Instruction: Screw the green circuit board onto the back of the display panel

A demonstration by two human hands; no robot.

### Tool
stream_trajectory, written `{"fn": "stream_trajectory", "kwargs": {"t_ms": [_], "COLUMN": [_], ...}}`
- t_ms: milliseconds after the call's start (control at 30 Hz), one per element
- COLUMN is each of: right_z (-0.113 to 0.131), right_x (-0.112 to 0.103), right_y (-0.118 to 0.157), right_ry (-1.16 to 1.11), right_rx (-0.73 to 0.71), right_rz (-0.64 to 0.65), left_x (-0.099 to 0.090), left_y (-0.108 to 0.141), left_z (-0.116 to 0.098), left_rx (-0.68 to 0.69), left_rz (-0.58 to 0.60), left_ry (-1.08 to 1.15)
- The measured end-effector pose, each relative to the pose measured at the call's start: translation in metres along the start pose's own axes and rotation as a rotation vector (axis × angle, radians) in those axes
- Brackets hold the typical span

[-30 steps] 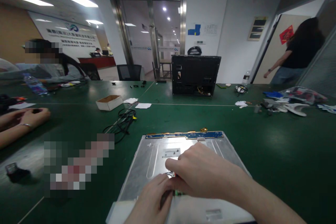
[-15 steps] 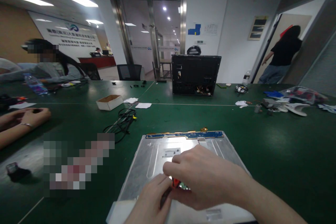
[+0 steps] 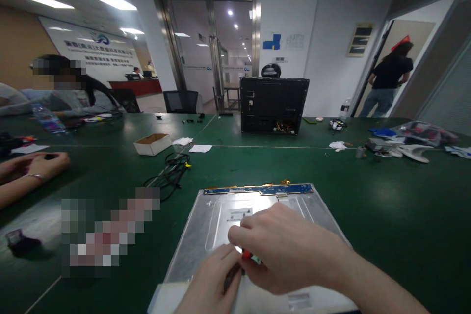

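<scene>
A flat silver display panel [image 3: 191,235] lies back side up on the green table in front of me, with a narrow blue circuit board [image 3: 294,189] along its far edge. My right hand [image 3: 290,250] is closed over the panel's near half, wrapped around a red-handled tool [image 3: 246,253]; most of the tool is hidden by the fingers. Touching it from the left, my left hand [image 3: 215,274] has its thumb and fingers pinched together, and what lies between them does not show. A bit of green circuit board peeks out beneath the right hand.
Black cables [image 3: 171,174] lie left of the panel, beyond a blurred-out patch. Farther back stand a small open box [image 3: 152,144] and a black monitor housing [image 3: 274,105]. A co-worker's hands [image 3: 47,164] rest at the left. Plastic bags and parts [image 3: 415,135] lie far right.
Both hands stay at nearly the same spot; the red handle has turned slightly and shows less black. In the doorway, a person has turned and shifted left.
</scene>
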State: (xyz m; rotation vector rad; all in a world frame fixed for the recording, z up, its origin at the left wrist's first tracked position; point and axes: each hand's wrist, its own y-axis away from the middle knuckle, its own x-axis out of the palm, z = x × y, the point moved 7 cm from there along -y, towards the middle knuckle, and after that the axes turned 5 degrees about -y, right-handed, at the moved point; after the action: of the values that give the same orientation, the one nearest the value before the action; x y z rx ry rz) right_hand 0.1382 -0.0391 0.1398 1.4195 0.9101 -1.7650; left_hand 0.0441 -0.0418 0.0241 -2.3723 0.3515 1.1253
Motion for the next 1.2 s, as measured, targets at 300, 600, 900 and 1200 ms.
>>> {"fn": "stream_trajectory", "kwargs": {"t_ms": [300,600,900,1200], "right_z": [-0.0054,0.0012,-0.0075,0.002], "right_x": [0.003,0.0003,0.0035,-0.0004], "right_y": [0.0001,0.0009,-0.0013,-0.0005], "right_ry": [0.076,0.017,0.051,0.019], "right_rx": [0.021,-0.027,0.053,-0.023], "right_rz": [-0.043,-0.014,-0.026,-0.004], "left_x": [0.0019,-0.0008,0.0035,-0.0002], "left_y": [0.0008,0.0016,0.0024,0.0002], "left_z": [0.0037,0.0038,0.0053,0.0005], "left_rx": [-0.02,-0.038,-0.021,-0.036], "left_rz": [-0.008,-0.022,-0.032,-0.009], "left_ry": [0.019,-0.009,-0.004,0.017]}}
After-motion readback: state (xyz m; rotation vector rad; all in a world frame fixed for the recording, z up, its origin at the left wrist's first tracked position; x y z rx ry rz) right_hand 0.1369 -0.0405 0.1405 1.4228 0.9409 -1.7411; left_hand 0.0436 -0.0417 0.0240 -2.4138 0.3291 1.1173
